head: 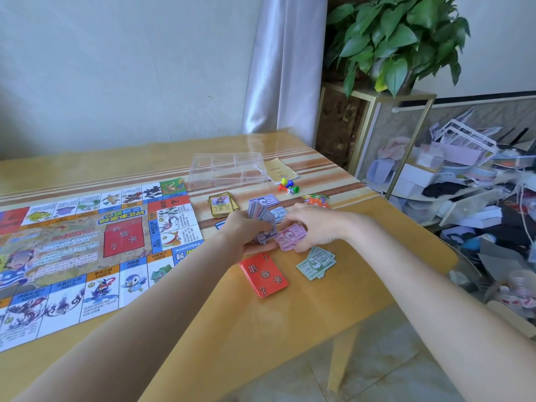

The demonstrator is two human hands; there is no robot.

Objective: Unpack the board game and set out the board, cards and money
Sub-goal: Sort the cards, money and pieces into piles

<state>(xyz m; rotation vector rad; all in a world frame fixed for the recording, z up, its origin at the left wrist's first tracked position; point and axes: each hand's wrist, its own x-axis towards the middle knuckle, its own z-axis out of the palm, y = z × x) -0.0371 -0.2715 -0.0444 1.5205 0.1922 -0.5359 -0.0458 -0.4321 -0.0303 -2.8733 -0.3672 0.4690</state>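
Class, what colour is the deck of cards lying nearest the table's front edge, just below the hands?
Red, with white characters and question marks: the deck, seen in the head view.

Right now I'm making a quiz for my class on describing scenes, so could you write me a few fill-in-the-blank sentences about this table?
1. The left hand holds a fan of ____ paper money.
2. The right hand touches the ____ notes.
3. The stack of cards nearest the camera is ____.
4. The clear plastic tray lies beyond the board and holds ____.

Missing words: purple; pink; red; nothing
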